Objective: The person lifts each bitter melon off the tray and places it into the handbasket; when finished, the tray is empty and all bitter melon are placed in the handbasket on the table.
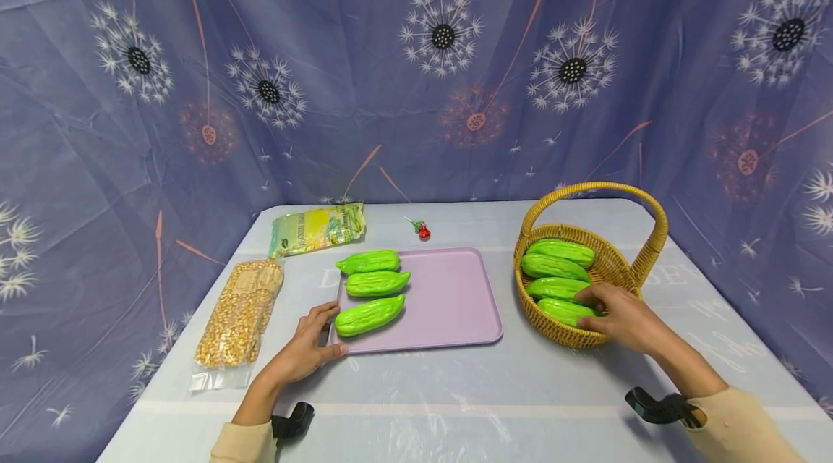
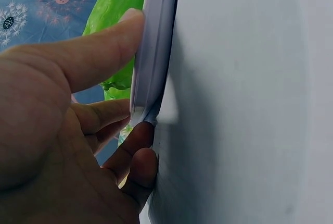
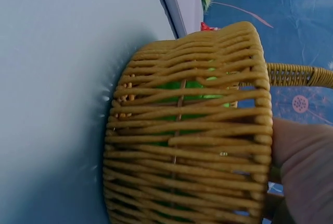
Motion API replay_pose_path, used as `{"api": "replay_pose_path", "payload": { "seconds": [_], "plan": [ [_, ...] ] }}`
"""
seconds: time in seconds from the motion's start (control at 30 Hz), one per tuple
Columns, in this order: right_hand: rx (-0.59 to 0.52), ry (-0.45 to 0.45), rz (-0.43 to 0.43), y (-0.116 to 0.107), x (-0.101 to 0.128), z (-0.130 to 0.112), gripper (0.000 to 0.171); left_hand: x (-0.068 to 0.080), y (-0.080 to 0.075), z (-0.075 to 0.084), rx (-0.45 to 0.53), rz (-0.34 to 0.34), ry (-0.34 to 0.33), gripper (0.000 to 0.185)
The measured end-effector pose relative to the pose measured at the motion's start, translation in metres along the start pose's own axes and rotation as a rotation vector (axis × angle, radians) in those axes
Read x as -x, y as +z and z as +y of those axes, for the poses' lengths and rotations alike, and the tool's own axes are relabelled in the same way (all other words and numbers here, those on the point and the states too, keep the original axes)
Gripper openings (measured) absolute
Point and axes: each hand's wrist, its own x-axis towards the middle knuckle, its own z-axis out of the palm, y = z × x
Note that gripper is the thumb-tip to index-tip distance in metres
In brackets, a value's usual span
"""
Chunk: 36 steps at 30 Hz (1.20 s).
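Note:
Three bright green, ridged bitter melons (image 1: 369,315) lie on the left part of a lilac tray (image 1: 452,296). My left hand (image 1: 304,347) holds the tray's near left corner, the thumb on the front rim and the fingers along the left side. Several more bitter melons lie side by side in a woven, yellow-brown basket (image 1: 553,333) on the right. My right hand (image 1: 621,315) reaches over the basket's near right rim. Its thumb and fingers pinch the right end of the nearest bitter melon (image 1: 562,311). In the right wrist view, the basket wall (image 3: 187,130) hides most of the fingers.
A clear bag of yellow kernels (image 1: 241,311) lies left of the tray. Behind it is a green and yellow packet (image 1: 319,228). A small red and green item (image 1: 421,230) lies beyond the tray. The basket's tall handle (image 1: 660,224) arches above it. A patterned curtain (image 1: 364,87) hangs behind the table.

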Motion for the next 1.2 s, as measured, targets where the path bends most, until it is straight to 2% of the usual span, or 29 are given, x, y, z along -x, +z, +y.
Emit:
{"api": "replay_pose_path", "payload": {
  "seconds": [0.27, 0.67, 1.2],
  "plan": [
    [0.005, 0.044, -0.035, 0.003, -0.003, -0.003, 0.045, 0.000, 0.001, -0.002, -0.005, 0.002, -0.001, 0.078],
    [0.002, 0.008, 0.049, 0.000, -0.003, -0.008, 0.045, -0.001, 0.001, -0.002, -0.010, 0.011, 0.004, 0.077],
    [-0.031, -0.023, 0.104, -0.002, -0.010, -0.051, 0.048, -0.002, 0.001, -0.003, -0.015, 0.010, 0.011, 0.077]
  ]
}}
